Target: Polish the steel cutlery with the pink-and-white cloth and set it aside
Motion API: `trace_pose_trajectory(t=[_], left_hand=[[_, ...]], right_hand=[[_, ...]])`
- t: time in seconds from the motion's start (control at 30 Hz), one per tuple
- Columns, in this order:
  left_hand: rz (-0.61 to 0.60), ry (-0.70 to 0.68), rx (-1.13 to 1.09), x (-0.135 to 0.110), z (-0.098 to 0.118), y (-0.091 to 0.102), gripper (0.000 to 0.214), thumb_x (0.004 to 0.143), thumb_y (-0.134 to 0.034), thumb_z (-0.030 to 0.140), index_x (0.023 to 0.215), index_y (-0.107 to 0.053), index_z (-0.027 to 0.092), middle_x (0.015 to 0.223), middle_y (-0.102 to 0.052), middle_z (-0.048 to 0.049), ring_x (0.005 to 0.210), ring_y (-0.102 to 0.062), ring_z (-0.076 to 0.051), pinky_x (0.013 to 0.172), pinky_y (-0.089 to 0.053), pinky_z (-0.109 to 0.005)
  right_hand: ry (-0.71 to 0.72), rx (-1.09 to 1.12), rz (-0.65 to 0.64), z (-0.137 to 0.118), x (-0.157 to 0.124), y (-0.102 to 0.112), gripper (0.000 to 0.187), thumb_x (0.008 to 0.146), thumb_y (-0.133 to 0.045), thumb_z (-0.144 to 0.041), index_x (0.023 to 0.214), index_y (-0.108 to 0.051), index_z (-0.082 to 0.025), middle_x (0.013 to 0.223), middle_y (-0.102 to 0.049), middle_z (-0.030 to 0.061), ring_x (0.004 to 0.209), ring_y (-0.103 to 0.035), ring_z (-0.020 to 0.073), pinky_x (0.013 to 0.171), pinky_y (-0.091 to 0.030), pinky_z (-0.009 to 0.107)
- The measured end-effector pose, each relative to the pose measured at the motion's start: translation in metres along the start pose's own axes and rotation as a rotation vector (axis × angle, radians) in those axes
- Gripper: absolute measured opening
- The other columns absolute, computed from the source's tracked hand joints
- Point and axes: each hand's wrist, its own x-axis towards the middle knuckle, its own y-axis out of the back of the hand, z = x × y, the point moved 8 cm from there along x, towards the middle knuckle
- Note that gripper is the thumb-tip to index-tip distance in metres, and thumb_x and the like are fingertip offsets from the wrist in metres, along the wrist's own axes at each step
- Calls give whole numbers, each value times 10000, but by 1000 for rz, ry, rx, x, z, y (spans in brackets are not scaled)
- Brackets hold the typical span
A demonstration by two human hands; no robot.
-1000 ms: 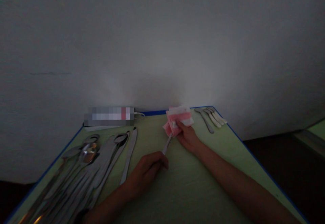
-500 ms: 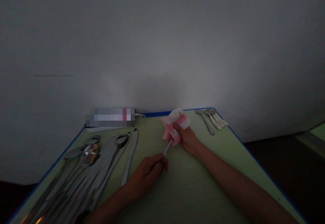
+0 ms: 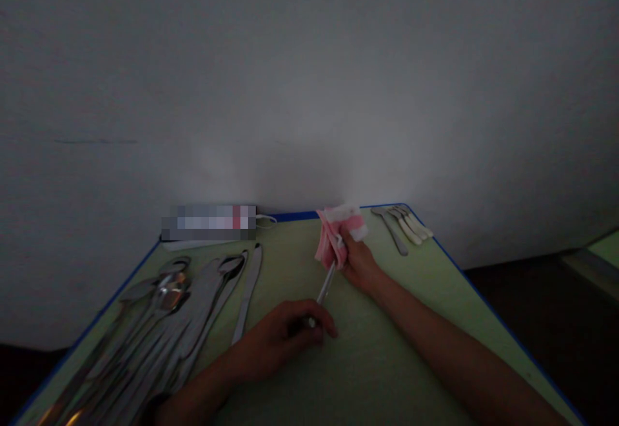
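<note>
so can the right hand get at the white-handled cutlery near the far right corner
Probably yes: the white-handled cutlery lies right of the right hand, with only a grey utensil lying between. That hand grips the pink cloth, though, so it would likely need to release that first.

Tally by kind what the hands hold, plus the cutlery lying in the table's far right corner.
Pink-and-white cloth: 1
Held metal utensil: 1
Grey-handled utensil: 1
White-handled utensils: 3
Total: 6

Far end of the utensil [image 3: 325, 285] out of sight in the cloth [image 3: 333, 231], pixelated object [image 3: 210, 223] indistinct
</note>
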Motion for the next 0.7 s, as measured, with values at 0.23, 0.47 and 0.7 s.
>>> trace_pose_trajectory(t=[0.23,0.47,0.7], left_hand=[[-108,-43,17,-2,4,-2,258,880,-469,333,1003,-653,200,886,-665,-43,807,-590,-159,731,-436,-247],[-61,39,92,3,-5,-8,275,892,-431,318,997,-659,207,794,-664,-18,727,-588,-134,688,-437,-220],[42,114,151,8,-15,-2,269,889,-409,283,985,-647,202,656,-595,22,598,-522,-102,595,-391,-194]], right_hand=[[-22,13,8,2,0,0,290,659,-695,-376,797,-610,-136,734,-664,4,636,-593,103,648,-489,233],[-22,-24,-67,3,-1,-5,296,695,-661,-386,868,-609,-152,781,-675,10,686,-608,120,657,-484,236],[-50,-21,-144,3,-1,-9,406,733,-577,-507,953,-597,-167,835,-682,33,777,-625,161,657,-492,259]])
